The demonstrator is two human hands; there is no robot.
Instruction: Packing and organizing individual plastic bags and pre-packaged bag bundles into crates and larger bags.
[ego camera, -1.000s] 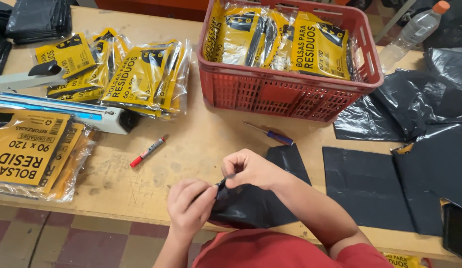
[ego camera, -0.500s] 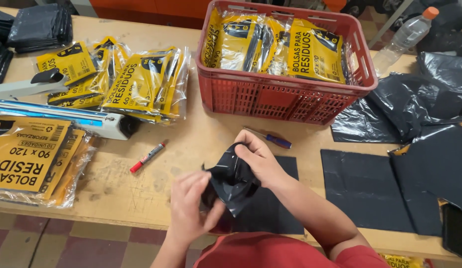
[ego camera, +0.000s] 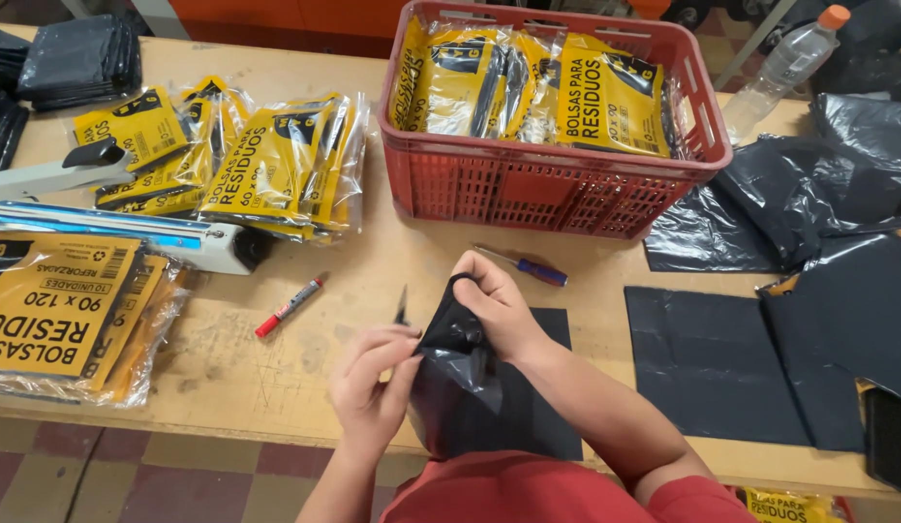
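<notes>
- Left hand (ego camera: pixel 373 383): rising from the lower edge of view, forearm running up and slightly right; fingers curling inward, thumb and fingertips pinching the left edge of the black bag (ego camera: pixel 462 363). Grip clamped on the bag.
- Right hand (ego camera: pixel 499 305): reaching in from the lower right, forearm slanting across the tabletop (ego camera: pixel 373 271), wrist bending down; fingers hooking over the top of the bag. Grip clamped on the bag.
- Black bag: being held bunched between both hands, lifted just above the near tabletop edge, its lower part hanging toward the person's red shirt (ego camera: pixel 508 489).
- Flat black sheet (ego camera: pixel 547 387): lying on the tabletop right beneath and behind the bag.
- Screwdriver (ego camera: pixel 528 268): blue handle, lying just beyond the right hand, near the crate.
- Red marker (ego camera: pixel 289 307): lying on the tabletop, left of the left hand, apart from it.
- Red crate (ego camera: pixel 537 189): standing at the far centre, holding upright yellow packs (ego camera: pixel 605 97).
- Yellow pack pile (ego camera: pixel 266 165): fanning out on the tabletop left of the crate.
- Large yellow packs (ego camera: pixel 68 310): stacked at the near left edge.
- Sealer (ego camera: pixel 121 232): long white and blue bar, lying between the two pack groups.
- Black sheets (ego camera: pixel 721 358): lying flat at the right, with loose black bags (ego camera: pixel 809 184) crumpling behind them.
- Bottle (ego camera: pixel 789 58): clear, orange cap, leaning at the far right.
- Folded black stack (ego camera: pixel 77 58): sitting at the far left corner.
</notes>
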